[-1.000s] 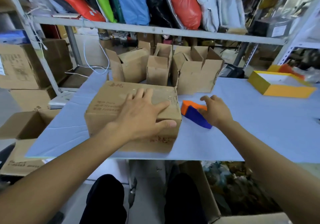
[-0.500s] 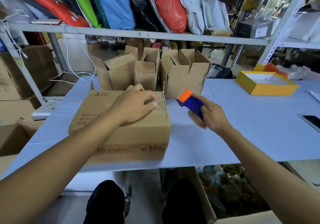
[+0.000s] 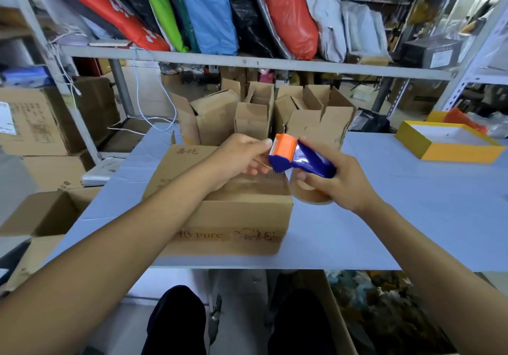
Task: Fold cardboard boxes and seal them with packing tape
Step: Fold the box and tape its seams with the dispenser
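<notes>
- The tape dispenser (image 3: 298, 157), lying on the table (image 3: 412, 203) a second ago, is now held up in the air over the right edge of the closed cardboard box (image 3: 220, 203).
- The right hand (image 3: 334, 181) now grips it.
- The left hand (image 3: 242, 157) has lifted off the box top and reaches to the dispenser's orange cutter end.

"pure" on cardboard box (image 3: 233, 217) front

A pale blue worktable (image 3: 412, 217) fronts grey metal shelving (image 3: 247, 65) packed with coloured bags (image 3: 206, 11) in a cluttered storeroom; cardboard cartons (image 3: 33, 124) stack at left, daylight entering upper right
</notes>
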